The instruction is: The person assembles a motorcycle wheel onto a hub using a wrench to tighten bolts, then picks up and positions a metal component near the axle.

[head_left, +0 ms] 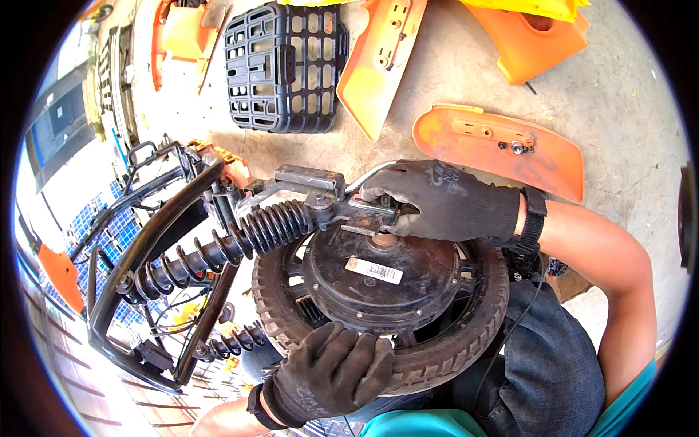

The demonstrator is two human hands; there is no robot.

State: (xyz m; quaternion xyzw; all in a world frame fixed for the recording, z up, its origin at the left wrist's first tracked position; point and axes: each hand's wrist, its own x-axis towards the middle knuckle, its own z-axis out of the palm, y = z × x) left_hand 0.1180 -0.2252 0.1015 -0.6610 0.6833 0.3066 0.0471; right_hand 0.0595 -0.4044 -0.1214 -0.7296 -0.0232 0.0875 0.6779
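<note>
A gap separates crate (285, 71) from bracket (309, 179); coil spring (275, 223) obstructs wheel's (380, 298) left.

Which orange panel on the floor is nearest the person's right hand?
The round-ended panel, beside the gloved right hand in the picture; others, like the angular panel beside the black crate, lie farther away.

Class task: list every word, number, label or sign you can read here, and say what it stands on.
White label on the black wheel hub: print too small and blurred to read.
Right gloved hand: pale lettering on the back, not copied here.
Left gloved hand: pale lettering, not copied here.
Nothing else is clear enough to read.
</note>
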